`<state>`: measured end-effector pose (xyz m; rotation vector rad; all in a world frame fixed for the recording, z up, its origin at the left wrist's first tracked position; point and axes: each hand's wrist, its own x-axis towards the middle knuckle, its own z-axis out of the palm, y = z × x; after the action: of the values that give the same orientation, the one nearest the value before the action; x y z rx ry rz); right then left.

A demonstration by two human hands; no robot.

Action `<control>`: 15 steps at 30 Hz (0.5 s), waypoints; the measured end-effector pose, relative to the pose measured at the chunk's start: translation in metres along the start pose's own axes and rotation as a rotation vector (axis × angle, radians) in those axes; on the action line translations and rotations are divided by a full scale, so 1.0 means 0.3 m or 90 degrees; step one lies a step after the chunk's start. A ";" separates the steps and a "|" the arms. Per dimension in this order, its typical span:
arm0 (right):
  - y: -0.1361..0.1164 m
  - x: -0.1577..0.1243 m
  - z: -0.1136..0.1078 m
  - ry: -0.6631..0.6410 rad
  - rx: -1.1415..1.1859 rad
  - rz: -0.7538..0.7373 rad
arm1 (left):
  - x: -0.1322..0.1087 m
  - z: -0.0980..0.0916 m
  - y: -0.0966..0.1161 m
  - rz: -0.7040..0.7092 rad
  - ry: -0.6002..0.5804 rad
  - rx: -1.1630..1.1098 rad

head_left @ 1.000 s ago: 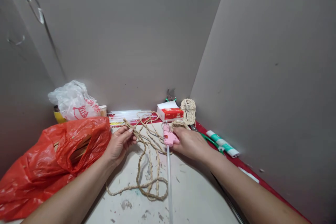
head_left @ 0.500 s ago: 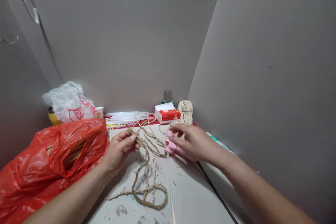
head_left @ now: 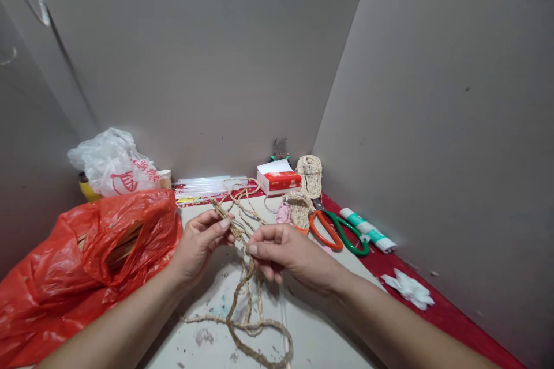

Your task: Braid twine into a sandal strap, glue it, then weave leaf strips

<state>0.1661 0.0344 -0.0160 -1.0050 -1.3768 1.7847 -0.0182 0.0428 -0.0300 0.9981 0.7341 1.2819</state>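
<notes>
Over the pale board, both hands pinch rope; red print on white bag unreadable

Counted around one red-and-white box: one left hand and one right hand in front of it, with braided cords too tangled to number. Two plastic bags, one white and one red, sit to its left, along with one cup and clear sticks too overlapped to count. Just in front is one pink glue gun; to the right, two scissor loops, one orange and one green, one striped roll and one crumpled tissue.
</notes>
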 end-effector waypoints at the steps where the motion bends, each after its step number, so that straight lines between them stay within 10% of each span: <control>1: -0.003 -0.002 0.000 -0.005 0.019 0.005 | -0.001 0.001 0.000 -0.001 0.003 0.003; 15: 0.020 0.010 0.000 -0.026 0.114 0.042 | -0.005 0.011 0.004 -0.009 -0.008 -0.002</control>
<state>0.1643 0.0358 -0.0223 -0.9320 -1.1955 1.9491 -0.0160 0.0408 -0.0278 0.9964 0.7286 1.2639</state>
